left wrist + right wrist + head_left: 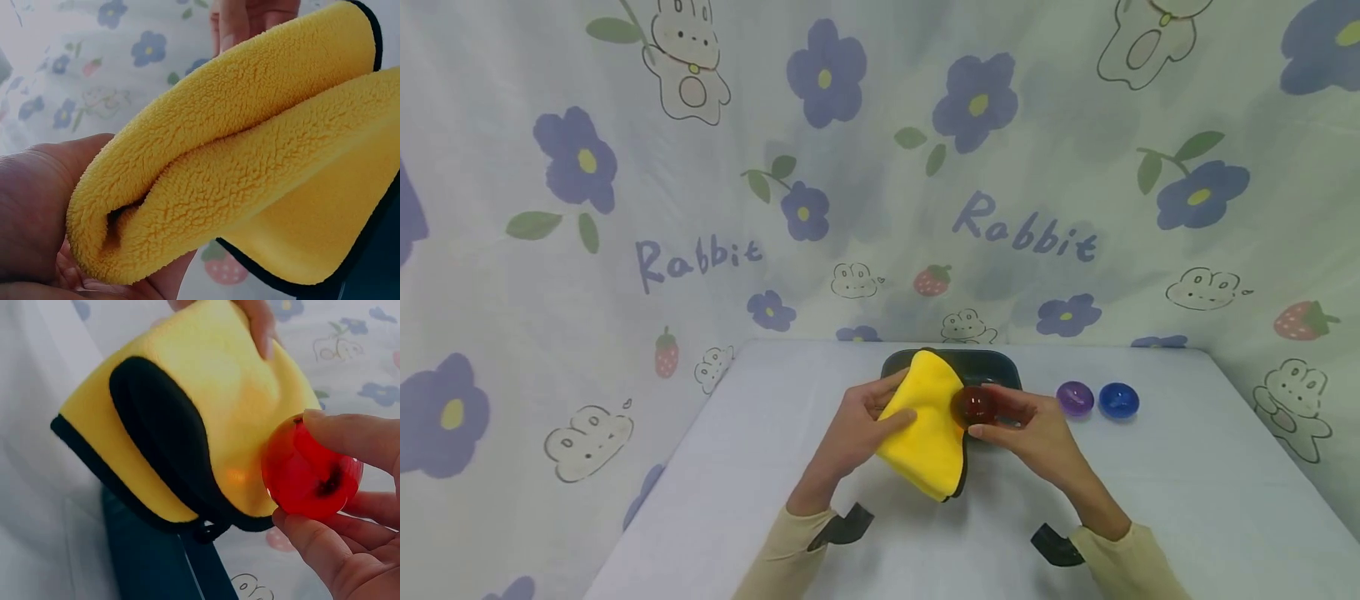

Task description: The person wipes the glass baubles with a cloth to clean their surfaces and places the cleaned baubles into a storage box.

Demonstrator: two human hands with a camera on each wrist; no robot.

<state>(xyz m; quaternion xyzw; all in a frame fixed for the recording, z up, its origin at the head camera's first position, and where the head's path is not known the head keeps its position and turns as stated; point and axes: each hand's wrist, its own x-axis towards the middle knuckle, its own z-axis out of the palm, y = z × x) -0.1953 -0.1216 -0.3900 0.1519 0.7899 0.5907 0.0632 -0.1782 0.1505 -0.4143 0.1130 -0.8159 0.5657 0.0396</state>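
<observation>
My left hand grips a folded yellow cloth with dark edging, thumb on its near face. In the left wrist view the cloth shows a fluffy, looped side folded over on itself. Thumb and fingers of my right hand pinch a shiny, see-through red ball. The red ball overlaps the cloth's edge in the right wrist view. Both are held up above the table, in front of a dark green tray that they partly hide.
To the right of the tray, a purple ball and a blue ball lie side by side on the white table. A patterned curtain with flowers and rabbits hangs behind the table and along its sides.
</observation>
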